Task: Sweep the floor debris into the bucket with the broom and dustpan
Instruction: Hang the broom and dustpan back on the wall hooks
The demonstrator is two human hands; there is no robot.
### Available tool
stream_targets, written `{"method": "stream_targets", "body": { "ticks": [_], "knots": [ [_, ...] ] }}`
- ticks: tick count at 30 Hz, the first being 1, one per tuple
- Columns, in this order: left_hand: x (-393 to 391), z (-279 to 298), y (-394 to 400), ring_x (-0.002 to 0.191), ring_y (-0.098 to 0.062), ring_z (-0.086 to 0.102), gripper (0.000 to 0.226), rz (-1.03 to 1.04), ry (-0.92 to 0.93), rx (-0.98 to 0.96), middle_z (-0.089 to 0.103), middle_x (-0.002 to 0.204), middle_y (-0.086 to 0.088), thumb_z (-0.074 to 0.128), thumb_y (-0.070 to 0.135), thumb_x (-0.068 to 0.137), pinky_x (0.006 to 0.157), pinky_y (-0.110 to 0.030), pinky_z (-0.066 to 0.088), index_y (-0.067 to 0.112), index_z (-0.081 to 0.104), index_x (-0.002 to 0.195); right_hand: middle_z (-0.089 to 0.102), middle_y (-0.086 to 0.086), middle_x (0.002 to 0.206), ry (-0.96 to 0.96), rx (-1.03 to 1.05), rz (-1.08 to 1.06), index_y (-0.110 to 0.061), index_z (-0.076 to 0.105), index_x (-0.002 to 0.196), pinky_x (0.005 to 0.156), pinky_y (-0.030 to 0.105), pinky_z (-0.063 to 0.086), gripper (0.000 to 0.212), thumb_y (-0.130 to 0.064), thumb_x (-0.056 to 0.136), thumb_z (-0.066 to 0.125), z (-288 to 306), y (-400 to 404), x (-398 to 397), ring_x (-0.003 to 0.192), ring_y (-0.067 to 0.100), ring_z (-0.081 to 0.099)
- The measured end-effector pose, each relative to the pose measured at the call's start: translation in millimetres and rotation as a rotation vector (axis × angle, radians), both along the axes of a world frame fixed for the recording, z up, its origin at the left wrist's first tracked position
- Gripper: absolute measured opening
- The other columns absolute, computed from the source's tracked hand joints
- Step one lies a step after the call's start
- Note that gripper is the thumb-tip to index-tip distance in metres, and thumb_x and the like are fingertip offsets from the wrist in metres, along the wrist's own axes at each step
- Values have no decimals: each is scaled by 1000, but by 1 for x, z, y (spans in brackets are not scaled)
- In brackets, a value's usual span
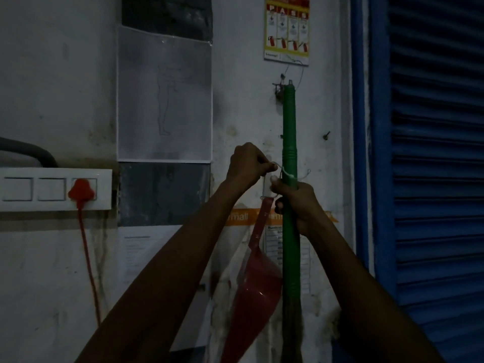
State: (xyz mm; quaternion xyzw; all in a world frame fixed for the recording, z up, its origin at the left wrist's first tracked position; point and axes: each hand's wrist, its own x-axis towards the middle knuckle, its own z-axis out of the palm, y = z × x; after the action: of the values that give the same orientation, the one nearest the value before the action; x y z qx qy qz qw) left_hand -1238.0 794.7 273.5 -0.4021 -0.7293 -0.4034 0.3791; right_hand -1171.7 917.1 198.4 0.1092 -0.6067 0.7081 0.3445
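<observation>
Two hands: right hand [298, 203] grips broom [290, 142]; left hand [248, 163] fingers pinch string [281, 170].
Handling: broom light, stiff; hold mid-handle.

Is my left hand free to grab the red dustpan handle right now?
Probably not yet. The left hand is pinching the white string tied round the broom. The dustpan hangs just below, unobstructed, once the string is released.
</observation>
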Motion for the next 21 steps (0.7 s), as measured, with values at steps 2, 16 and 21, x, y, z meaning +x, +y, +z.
{"method": "stream_targets", "body": {
  "ticks": [2,16,21],
  "knots": [
    [-6,2,4,44,-8,59,27,-24,-18,18,65,57,-2,81,31,80,43,-15,41,5,77,77,63,8,76,3,-25,-64,-3,65,91,49,30,42,19,-18,88,77,7,10,-5,45,16,47],
    [-67,25,38,54,-12,65,17,-254,-99,198,68,64,-3,77,20,85,47,-15,45,3,76,82,64,7,71,52,-154,-196,-9,64,86,48,27,44,21,-22,85,81,56,46,-43,48,16,50],
    [-83,53,53,54,-13,66,21,-309,-113,293,69,63,-1,76,22,86,49,-19,51,4,76,77,65,9,74,64,-160,-274,-8,64,86,47,27,43,21,-19,85,81,84,49,-57,49,17,50]
  ]
}}
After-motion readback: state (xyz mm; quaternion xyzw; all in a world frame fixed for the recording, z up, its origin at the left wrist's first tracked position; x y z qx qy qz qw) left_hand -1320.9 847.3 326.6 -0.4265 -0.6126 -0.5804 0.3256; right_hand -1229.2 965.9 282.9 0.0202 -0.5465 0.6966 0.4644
